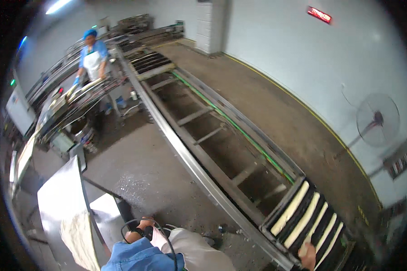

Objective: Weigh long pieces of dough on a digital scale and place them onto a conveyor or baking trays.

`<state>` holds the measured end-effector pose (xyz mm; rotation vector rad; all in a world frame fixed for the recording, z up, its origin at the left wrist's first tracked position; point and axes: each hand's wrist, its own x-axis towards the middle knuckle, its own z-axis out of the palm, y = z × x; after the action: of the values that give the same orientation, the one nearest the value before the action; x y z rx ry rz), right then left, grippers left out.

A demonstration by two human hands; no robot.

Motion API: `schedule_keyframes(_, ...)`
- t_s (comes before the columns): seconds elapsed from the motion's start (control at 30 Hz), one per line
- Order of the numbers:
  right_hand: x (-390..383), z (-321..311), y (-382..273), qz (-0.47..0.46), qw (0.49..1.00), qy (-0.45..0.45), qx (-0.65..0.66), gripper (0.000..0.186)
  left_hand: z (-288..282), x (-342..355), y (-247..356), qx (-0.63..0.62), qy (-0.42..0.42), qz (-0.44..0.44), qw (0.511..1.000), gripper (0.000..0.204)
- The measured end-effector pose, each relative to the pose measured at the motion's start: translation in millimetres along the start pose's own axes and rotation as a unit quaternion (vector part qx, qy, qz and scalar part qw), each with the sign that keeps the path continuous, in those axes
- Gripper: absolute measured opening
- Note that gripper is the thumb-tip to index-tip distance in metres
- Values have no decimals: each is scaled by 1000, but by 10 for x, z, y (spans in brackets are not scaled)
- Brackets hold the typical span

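I see the right hand (307,257) at a pale dough strip (316,226) by the near edge of the black tray (298,214); whether it or the left hand (144,223) grips, I cannot tell. A fan (378,118) stands near the pale wall (276,49).

the table top (59,192) at 8 o'clock was smooth, glossy metal; the dough sheet (79,235) on it, matt. the rail (182,149), running 11 to 5 o'clock, was shiny metal. dough strips (290,208) at 4 o'clock looked smooth, matt. the shirt (140,258) at 7 o'clock was matt cloth.
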<state>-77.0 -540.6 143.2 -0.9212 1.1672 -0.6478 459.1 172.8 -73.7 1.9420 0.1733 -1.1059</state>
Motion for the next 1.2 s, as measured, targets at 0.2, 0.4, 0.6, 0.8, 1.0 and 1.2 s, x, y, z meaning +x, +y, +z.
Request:
schedule_keyframes(0.2,-334,1621,-292,62,949,-48,-305,43,-362,-1227,-885,-97,79,-87,988,29)
schedule_keyframes(0.4,-675,2440,-429,91,845,-85,-520,55,-280,-1412,-681,-119,47,-83,988,38)
schedule_keyframes(0.6,-856,2931,-406,110,750,-107,-643,68,377,-84,41,-155,-39,-24,987,48)
schedule_keyframes(0.8,-586,2736,89,21,814,-152,-560,68,422,392,-103,-175,-115,90,974,32)
schedule_keyframes(1.0,-966,3139,-35,-139,652,-194,-720,60,-151,-1279,-666,-110,-1,-54,992,29)
schedule_keyframes(1.2,-1283,3144,-114,-303,747,-255,-533,47,151,-362,86,-135,-20,7,991,26)
